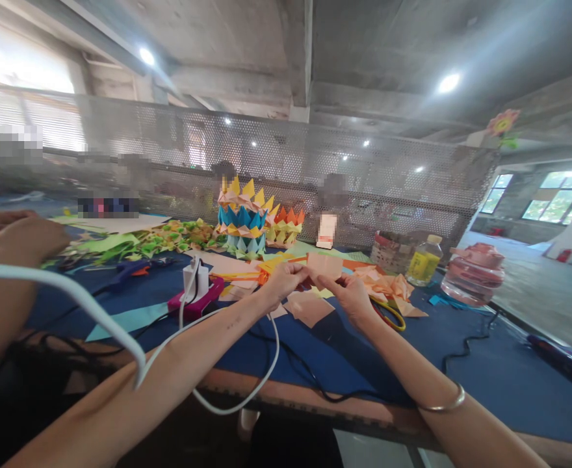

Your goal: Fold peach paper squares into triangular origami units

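Observation:
Between my two hands a small peach-coloured sheet of paper (325, 266) is held up over the table. My left hand (286, 283) pinches its left edge. At its lower right, the fingers of my right hand (351, 296) are closed on the same sheet. Beneath lie more peach paper pieces (309, 308), flat on the blue tabletop. Just right of my right hand is a pile of folded peach paper (386, 286), with yellow scissor-like handles (392, 317) partly under it. Behind my hands stands a tiered ring of folded paper points (244, 224) in blue, yellow and pink.
A magenta power strip (195, 296) with a white charger (195, 281) and looping white cable (237, 411) lies by my left forearm. Bottles (422, 260), a pink jug (474, 276) and a propped phone (325, 231) stand behind. At left is another person's hand (25, 237).

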The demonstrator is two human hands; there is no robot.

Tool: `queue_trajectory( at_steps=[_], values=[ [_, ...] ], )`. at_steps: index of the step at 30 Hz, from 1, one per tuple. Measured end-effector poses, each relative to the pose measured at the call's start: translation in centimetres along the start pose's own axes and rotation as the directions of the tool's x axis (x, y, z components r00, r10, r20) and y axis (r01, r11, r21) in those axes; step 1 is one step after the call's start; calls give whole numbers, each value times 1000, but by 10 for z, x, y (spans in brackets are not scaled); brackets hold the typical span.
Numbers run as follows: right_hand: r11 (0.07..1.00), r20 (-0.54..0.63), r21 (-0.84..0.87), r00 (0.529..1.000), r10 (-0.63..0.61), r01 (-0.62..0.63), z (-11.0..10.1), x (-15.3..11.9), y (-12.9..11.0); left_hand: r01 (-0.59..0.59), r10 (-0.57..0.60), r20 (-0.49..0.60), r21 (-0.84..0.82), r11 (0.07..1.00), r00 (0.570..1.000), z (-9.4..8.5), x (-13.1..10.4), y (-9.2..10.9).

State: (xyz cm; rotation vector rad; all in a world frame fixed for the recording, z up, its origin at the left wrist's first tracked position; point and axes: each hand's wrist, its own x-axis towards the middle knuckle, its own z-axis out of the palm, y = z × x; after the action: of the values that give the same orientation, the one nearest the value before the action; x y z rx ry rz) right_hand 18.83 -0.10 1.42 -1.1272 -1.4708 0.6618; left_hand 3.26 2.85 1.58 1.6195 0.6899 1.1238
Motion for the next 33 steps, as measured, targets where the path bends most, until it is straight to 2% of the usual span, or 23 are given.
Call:
queue_trajectory(
  at_steps=[3, 8, 13, 21, 29, 33],
  values=[
    [1000, 10, 10, 1000, -9, 9, -1, -1, -1, 1, -3, 48, 33, 999, 999, -1, 0, -3],
    [998, 99, 36, 993, -61, 57, 1, -4, -7, -4, -3, 154, 45, 999, 988, -1, 5, -14],
    [999, 60, 21, 997, -47, 46, 2, -4, -7, -15, 11, 146, 31, 999, 989, 0, 8, -20],
    [999, 45, 38, 998, -40, 38, 2, -3, -5, -27, 24, 126, 23, 999, 992, 1, 6, -16],
    [988, -21, -144, 998, -54, 51, 1, -5, -11, 8, -5, 47, -77, 997, 999, 1, 1, -6],
    [988, -19, -149, 999, -47, 44, 1, -6, -11, 28, -24, 47, -87, 996, 999, 0, 0, -4]
  ],
)
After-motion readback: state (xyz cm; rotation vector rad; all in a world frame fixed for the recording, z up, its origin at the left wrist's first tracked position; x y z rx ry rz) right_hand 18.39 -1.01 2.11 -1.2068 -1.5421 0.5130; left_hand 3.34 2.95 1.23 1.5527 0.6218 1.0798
